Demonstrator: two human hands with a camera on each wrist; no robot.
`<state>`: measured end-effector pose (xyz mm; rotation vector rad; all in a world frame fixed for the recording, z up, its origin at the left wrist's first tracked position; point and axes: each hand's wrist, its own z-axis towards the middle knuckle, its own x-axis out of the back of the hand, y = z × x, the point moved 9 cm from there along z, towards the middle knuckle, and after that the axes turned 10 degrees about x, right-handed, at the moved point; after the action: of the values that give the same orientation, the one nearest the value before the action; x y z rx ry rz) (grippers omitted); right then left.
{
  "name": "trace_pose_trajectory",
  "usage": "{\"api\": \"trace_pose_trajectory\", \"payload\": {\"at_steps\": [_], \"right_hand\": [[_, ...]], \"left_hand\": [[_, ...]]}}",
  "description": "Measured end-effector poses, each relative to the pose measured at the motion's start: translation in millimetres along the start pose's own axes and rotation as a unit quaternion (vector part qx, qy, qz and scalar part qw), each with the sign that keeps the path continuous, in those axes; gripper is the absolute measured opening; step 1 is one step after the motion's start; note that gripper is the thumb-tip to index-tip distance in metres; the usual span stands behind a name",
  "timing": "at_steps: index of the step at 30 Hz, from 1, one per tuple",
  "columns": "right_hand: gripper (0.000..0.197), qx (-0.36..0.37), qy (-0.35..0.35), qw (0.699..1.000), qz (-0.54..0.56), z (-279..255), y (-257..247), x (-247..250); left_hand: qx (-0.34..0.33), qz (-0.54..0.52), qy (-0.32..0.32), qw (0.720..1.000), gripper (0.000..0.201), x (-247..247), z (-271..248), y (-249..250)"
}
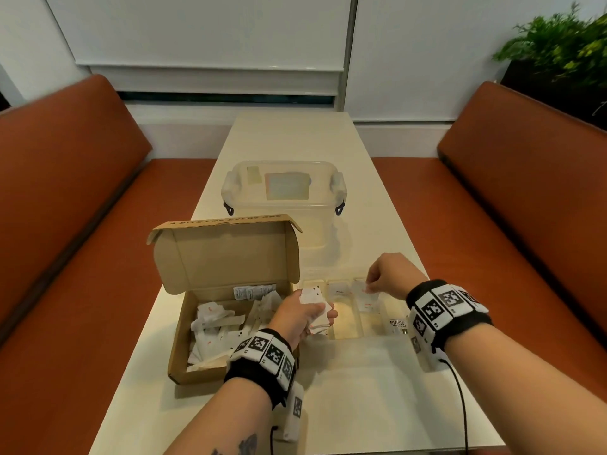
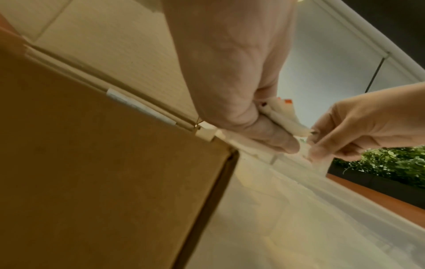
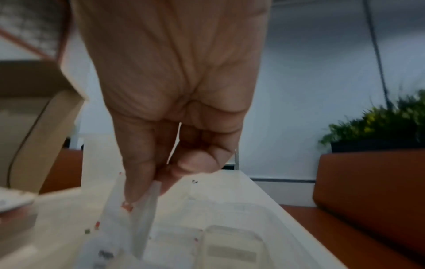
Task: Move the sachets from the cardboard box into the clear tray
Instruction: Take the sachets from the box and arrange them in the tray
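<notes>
- While my left hand (image 1: pixel 297 315) grips a bunch of sachets (image 1: pixel 317 310) beside the cardboard box (image 1: pixel 210 326) (more inside),
- my right hand (image 1: pixel 389 274) pinches one sachet (image 1: pixel 368 298) over the clear tray (image 1: pixel 348 334).

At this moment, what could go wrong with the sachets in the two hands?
1. The left hand holds a loose bunch of sachets between the box and the tray; some may slip onto the table.
2. The right hand pinches one sachet only by its top edge, so it may land in the wrong compartment.
</notes>
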<state>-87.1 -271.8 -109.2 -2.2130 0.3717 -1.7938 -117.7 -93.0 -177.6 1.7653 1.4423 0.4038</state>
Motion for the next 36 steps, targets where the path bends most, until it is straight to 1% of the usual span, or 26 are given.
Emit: {"api": "trace_pose_trajectory", "payload": {"at_steps": [5,8,11,13,17,21,27,29,30,32,33,34,35,36], "right_hand": [[0.013,-0.007,-0.056,0.990,-0.128,4,1,-18],[0.016,-0.012,-0.074,0.980,-0.183,8,0,-24],[0.016,-0.010,-0.084,0.970,-0.226,11,-3,-27],[0.016,-0.008,-0.084,0.966,-0.244,12,-3,-29],[0.020,0.008,-0.102,0.961,-0.257,11,-5,-38],[0.020,0.021,-0.112,0.957,-0.268,9,-6,-45],[0.019,0.029,-0.107,0.959,-0.262,6,-7,-45],[0.018,0.029,-0.101,0.964,-0.245,4,-8,-41],[0.017,0.034,-0.085,0.970,-0.227,4,-11,-37],[0.009,0.051,-0.023,0.982,-0.180,3,-19,-22],[0.011,0.061,0.008,0.987,-0.148,2,-25,-15],[0.018,0.071,0.024,0.991,-0.111,1,-30,-12],[0.024,0.085,0.021,0.994,-0.071,-1,-37,-12],[0.026,0.100,0.004,0.995,-0.020,-2,-45,-16]], "left_hand": [[0.013,-0.027,-0.004,1.000,0.027,1,0,-1],[0.008,-0.016,-0.010,1.000,0.024,-1,-2,1],[0.010,-0.012,-0.005,1.000,0.031,-1,-3,2],[0.013,-0.010,-0.009,1.000,0.035,-2,-4,3],[0.013,0.004,-0.008,1.000,0.033,-2,-5,5],[0.012,0.012,-0.011,1.000,0.036,-3,-4,4],[0.004,0.000,-0.012,1.000,0.036,-1,-2,3],[0.003,-0.004,-0.012,1.000,0.037,-1,-1,3],[0.001,0.000,-0.011,1.000,0.038,0,-2,3],[-0.005,0.007,-0.006,1.000,0.039,1,0,3],[-0.010,0.013,0.002,1.000,0.039,2,0,3],[-0.018,0.020,0.013,1.000,0.040,2,0,4],[-0.026,0.028,0.020,0.999,0.041,3,0,4],[-0.037,0.042,0.025,0.998,0.042,1,0,6]]}}
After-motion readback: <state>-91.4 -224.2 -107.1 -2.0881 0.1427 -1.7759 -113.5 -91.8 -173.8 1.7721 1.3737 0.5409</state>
